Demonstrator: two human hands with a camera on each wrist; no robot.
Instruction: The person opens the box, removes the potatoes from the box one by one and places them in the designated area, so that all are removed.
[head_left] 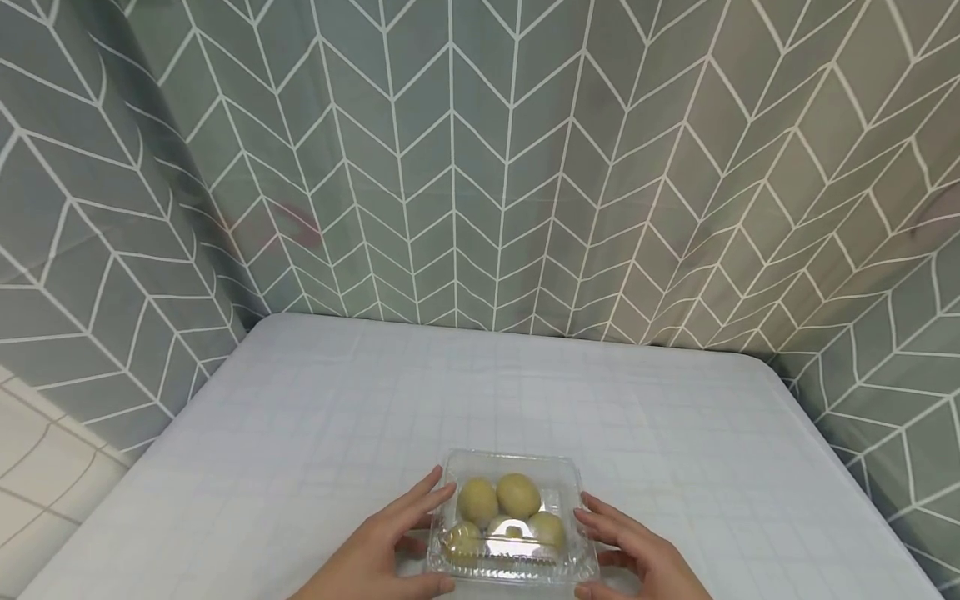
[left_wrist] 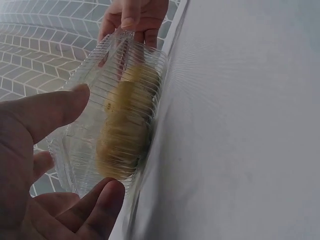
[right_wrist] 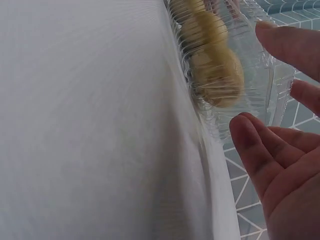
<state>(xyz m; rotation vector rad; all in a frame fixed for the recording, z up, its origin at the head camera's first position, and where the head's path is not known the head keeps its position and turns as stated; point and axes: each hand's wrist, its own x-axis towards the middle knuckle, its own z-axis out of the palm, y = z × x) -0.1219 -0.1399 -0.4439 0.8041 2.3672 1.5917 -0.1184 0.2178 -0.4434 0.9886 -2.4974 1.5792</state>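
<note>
A clear plastic clamshell box (head_left: pixel 551 467) with a ribbed front rests on the white-covered table near its front edge. Several round yellow fruits (head_left: pixel 519 497) show through its closed lid, in two rows. My left hand (head_left: pixel 367 546) is at the box's left side, thumb by the front left corner and fingers spread along the edge. On the opposite side my right hand (head_left: pixel 648 550) mirrors it, fingertips right at the rim. Both wrist views show loosely bent fingers (right_wrist: pixel 245 132) and thumb apart around the box's corner, with ribbed plastic (left_wrist: pixel 75 150) between them.
A white cloth with a faint grid covers the table (head_left: pixel 480 383). Grey curtains (head_left: pixel 480 167) with white zigzag lines hang behind it and at both sides. Pale floor tiles (head_left: pixel 45 450) show at the lower left.
</note>
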